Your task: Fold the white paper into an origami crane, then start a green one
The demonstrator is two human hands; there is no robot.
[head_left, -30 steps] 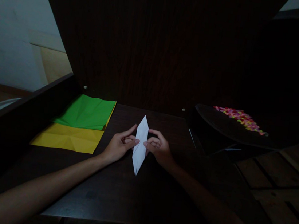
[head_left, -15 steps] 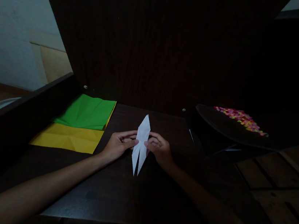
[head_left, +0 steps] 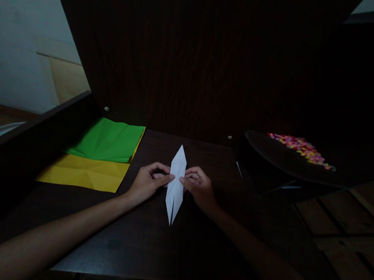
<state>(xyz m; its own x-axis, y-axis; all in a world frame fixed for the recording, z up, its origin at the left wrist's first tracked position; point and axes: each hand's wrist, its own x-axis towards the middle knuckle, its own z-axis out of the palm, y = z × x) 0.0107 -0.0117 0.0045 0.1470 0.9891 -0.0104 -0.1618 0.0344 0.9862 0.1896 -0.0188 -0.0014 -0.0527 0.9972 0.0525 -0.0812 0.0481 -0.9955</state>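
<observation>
- Near the centre of the frame, slightly below the middle, I see a narrow white folded paper [head_left: 176, 184] lying on a dark wooden table [head_left: 146, 240]. It is a long kite-like shape, pointed at its upper end, with a slit dividing its lower end into two thin legs.
- My left hand [head_left: 147, 183] comes in from the lower left and pinches the paper's left edge at mid-length between thumb and forefinger.
- My right hand [head_left: 199, 188] comes in from the lower right and pinches the opposite edge in the same way. Both hands are closed on the paper, not clenched hard, and neither holds anything else.
- Risk, as I judge it: the two legs are thin and close together, so uneven pressure from either hand could skew the crease or let one leg slide over the other. A sharp pull outward might tear the paper at the top of the slit.
- Light is very low, so fine creases are hard to read, and a misaligned fold could go unnoticed.
- To the left of centre, a green sheet [head_left: 109, 140] overlaps a yellow sheet [head_left: 86, 173]. Both lie flat on the table, well apart from my hands.
- At the right, a dark shallow tray [head_left: 274, 158] holds a heap of small pink, yellow and orange pieces [head_left: 301, 148] along its far edge. I cannot tell what they are.
</observation>
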